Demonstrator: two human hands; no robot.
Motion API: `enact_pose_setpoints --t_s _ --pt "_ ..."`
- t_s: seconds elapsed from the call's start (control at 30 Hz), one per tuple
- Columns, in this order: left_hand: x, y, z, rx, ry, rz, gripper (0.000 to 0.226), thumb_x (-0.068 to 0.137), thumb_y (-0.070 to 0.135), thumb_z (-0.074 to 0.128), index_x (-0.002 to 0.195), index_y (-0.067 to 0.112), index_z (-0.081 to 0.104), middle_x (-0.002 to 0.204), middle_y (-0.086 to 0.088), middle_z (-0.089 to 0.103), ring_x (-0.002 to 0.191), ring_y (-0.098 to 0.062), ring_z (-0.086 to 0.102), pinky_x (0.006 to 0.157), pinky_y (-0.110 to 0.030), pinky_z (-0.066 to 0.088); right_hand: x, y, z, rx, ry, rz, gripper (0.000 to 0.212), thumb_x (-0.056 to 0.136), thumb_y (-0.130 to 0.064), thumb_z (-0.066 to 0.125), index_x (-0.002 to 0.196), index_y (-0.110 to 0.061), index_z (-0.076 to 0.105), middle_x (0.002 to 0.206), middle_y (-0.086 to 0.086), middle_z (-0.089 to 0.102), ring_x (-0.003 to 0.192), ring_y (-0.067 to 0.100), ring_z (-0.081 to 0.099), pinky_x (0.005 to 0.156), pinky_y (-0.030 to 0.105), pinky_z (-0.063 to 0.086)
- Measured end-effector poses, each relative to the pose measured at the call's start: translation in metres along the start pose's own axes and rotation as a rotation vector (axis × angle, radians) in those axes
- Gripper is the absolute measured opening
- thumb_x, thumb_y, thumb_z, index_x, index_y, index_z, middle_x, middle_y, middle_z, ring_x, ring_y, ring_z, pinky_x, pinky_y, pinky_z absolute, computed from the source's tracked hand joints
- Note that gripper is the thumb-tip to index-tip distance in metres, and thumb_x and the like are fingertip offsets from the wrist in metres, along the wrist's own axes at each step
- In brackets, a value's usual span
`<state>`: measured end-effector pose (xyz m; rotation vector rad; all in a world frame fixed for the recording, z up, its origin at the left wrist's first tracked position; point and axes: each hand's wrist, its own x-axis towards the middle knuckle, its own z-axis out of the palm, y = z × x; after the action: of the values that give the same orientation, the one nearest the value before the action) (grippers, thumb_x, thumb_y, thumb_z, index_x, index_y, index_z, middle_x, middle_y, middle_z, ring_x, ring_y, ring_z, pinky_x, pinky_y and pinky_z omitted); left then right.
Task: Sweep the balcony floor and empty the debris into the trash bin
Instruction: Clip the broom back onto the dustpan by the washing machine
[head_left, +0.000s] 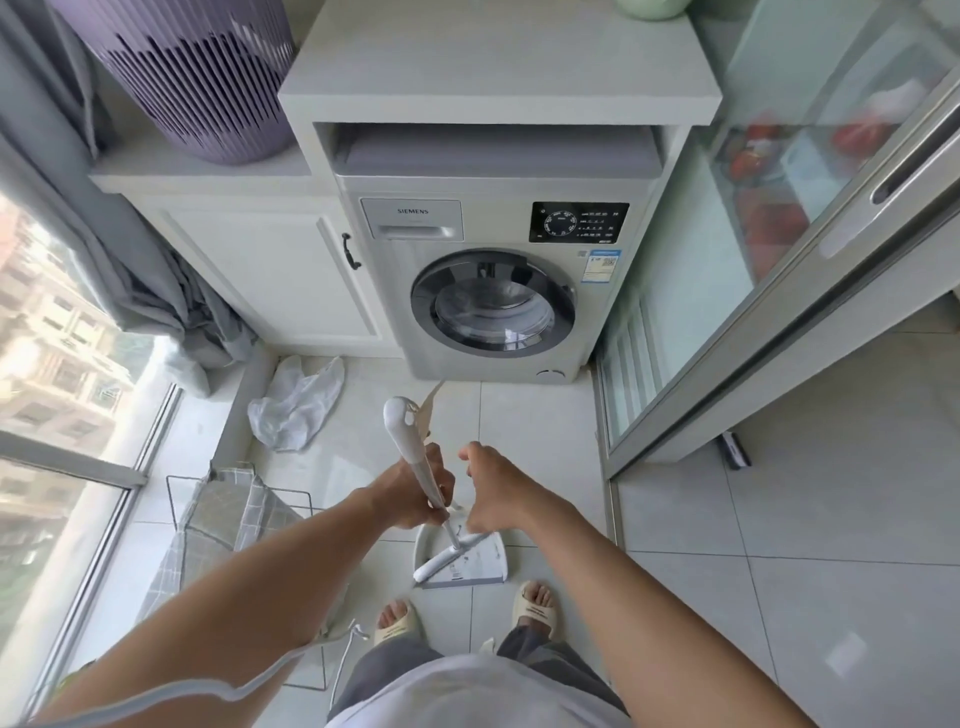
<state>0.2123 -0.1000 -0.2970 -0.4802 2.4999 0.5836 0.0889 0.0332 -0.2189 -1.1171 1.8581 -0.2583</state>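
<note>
1. Just in front of the washing machine (493, 291), on the pale tiled floor (779, 597), a person stands over a white dustpan (470, 558) that lies between the machine and their slippered feet
2. Their left hand (415, 493) is wrapped round the grey-white broom handle (415, 462); the right hand (493, 488) sits just beside it with fingers curled, and I cannot tell whether it holds anything
3. To sweep well from here, I'd say keep the broom head (447, 558) low and draw short strokes toward the pan, starting at the machine's base
4. A crumpled white plastic bag (296, 410) lies on the floor left of the machine, likely needing lifting by hand
5. No loose dirt shows on the tiles, and no trash bin is plainly visible; a purple ribbed basket (192, 78) stands on the cabinet left of the machine
</note>
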Motion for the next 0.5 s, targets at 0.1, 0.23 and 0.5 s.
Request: enact_pose_setpoints --t_s 0.1,0.23,0.5 --pt "-0.015 0.01 -0.013 -0.046 0.006 -0.042 0.022 0.066 0.048 0.071 0.073 0.042 0.052 0.095 0.009 0.044 0.096 -0.013 0.051 0.1 -0.042 0.041 0.016 0.01 0.028 -0.028 -0.045 0.052 0.098 0.063 -0.014 0.088 0.142 -0.013 0.029 0.139 0.01 0.041 0.128 0.028 0.045 0.098 0.038 0.046" --pt "-0.026 0.007 -0.015 -0.121 0.014 -0.047 0.034 0.067 0.03 0.077 0.095 0.025 0.058 0.095 0.004 0.046 0.09 -0.018 0.053 0.081 -0.039 0.049 0.026 0.009 0.051 0.079 0.007 0.005 0.103 0.064 -0.016 0.086 0.146 -0.015 0.024 0.14 0.008 0.043 0.13 0.027 0.044 0.1 0.036 0.044" --pt "-0.018 -0.014 0.003 -0.021 0.141 0.085 0.06 0.068 0.053 0.075 0.111 0.025 0.044 0.097 0.009 0.043 0.102 -0.018 0.047 0.11 -0.04 0.028 0.051 0.008 0.056 0.107 0.042 -0.043 0.084 0.055 -0.035 0.09 0.124 -0.021 0.045 0.115 -0.009 0.055 0.106 0.015 0.056 0.09 0.031 0.049"
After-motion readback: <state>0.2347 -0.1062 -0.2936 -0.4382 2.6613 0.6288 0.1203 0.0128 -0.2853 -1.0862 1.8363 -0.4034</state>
